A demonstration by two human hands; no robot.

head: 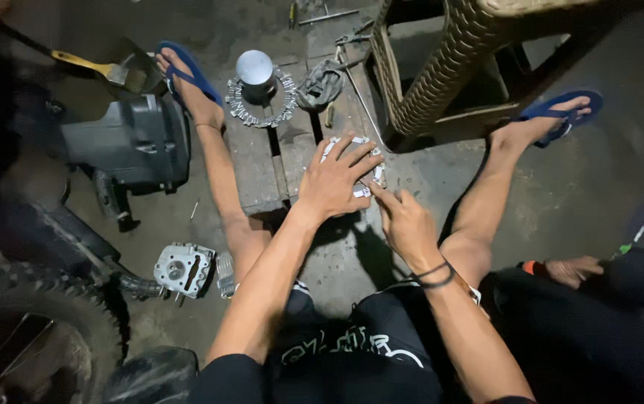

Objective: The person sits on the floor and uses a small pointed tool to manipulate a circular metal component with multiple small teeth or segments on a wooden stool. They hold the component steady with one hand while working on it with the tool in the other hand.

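The person sat low on the concrete floor (561, 187), legs spread, with both hands out in front between the knees. The left hand (335, 182) lay flat with its fingers spread wide, pressing down on a small pale metal part (359, 187) that rested on a wooden pallet (251, 161). The part showed only in bits between and beyond the fingers, so its full shape could not be told — its visible edges ran from the fingertips back toward the wrist. The right hand (404, 222) sat just to the right of it and a little nearer the body, fingers loosely curled, with the forefinger stretched out to touch the part's near corner. The left hand covered the part; the right only reached its edge. Both forearms ran forward and slightly inward, the right wrist carrying dark bands.

Farther up the pallet stood a shiny metal cylinder (255, 71) inside a toothed ring (262, 101), with a crumpled grey rag (320, 84) beside it. A cylinder head (185, 269) lay on the floor by the left knee — well apart from the hands.
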